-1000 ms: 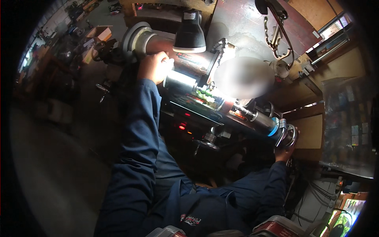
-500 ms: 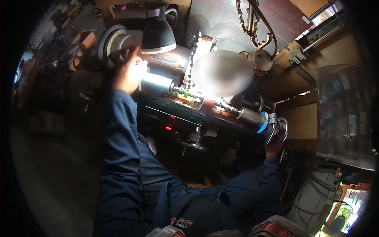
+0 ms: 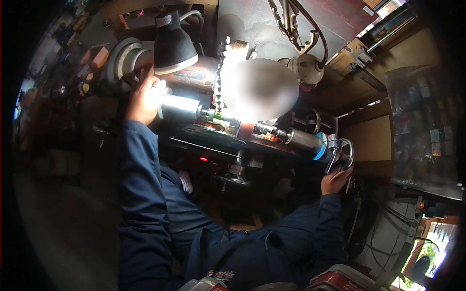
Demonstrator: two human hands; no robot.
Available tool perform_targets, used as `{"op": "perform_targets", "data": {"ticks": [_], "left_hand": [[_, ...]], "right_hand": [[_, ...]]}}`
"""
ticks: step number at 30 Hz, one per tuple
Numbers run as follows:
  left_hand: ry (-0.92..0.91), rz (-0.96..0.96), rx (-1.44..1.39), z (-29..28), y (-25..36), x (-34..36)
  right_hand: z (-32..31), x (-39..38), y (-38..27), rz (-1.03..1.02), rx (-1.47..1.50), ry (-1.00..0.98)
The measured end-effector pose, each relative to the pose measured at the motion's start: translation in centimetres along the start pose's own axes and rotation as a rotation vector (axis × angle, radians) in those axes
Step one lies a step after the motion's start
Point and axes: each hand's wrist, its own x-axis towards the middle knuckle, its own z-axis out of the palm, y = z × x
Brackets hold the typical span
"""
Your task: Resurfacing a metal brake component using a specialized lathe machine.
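My left hand (image 3: 145, 97) is at the left end of a lathe-like machine, beside a shiny metal cylinder (image 3: 179, 104), fingers raised and curled around something I cannot make out in the glare. My right hand (image 3: 335, 180) grips the underside of a curved metal handwheel (image 3: 345, 154) at the right end. Next to it sits a steel barrel (image 3: 301, 138) with a blue band (image 3: 320, 147). A black lamp (image 3: 172, 46) hangs above my left hand. A segmented hose (image 3: 218, 89) rises mid-machine. A pale blurred oval hides part of the middle.
A jointed metal arm (image 3: 296, 29) hangs above a metal panel (image 3: 242, 22). Wooden boards (image 3: 369, 138) and a plastic-covered panel (image 3: 417, 131) stand at the right. A small box (image 3: 99, 56) and assorted clutter lie at the far left. A lower handwheel (image 3: 233, 177) sits beneath the machine.
The view has shifted, so the machine sits further left. My left hand's fingers have risen from a tighter curl to point more upward. My right hand stays at the right handwheel.
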Motion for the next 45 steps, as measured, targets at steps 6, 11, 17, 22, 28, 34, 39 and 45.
{"op": "perform_targets", "data": {"ticks": [6, 11, 17, 22, 28, 34, 39, 45], "left_hand": [[-0.069, -0.093, -0.070, -0.1, -0.2, -0.4], [-0.067, -0.110, -0.080, -0.6, -0.8, -0.7], [-0.058, -0.068, -0.076, 0.2, 1.8, 0.0], [-0.061, -0.122, -0.116, -0.6, 2.1, -0.6], [-0.085, -0.132, -0.103, -0.6, 1.8, -0.6], [-0.072, -0.107, -0.074, 0.0, 2.0, -0.3], [-0.061, -0.128, -0.065, -0.6, 1.3, -0.7], [-0.093, -0.187, -0.116, -0.1, 2.8, 0.4]], "right_hand": [[-4.6, 6.4, -5.3, 0.077, 0.048, -0.112], [-4.2, 12.7, -4.6, 0.134, 0.030, -0.541], [-0.1, 17.0, -0.4, 0.266, 0.166, -1.025], [-3.5, 13.5, -5.2, 0.218, -0.051, -0.572], [-3.5, 9.2, -5.1, 0.094, 0.016, -0.040], [-2.4, 6.7, -4.9, 0.024, 0.061, 0.161], [-4.0, 13.0, -5.1, 0.163, -0.021, -0.484], [1.7, 17.2, 1.1, 0.291, 0.232, -1.103]]}}
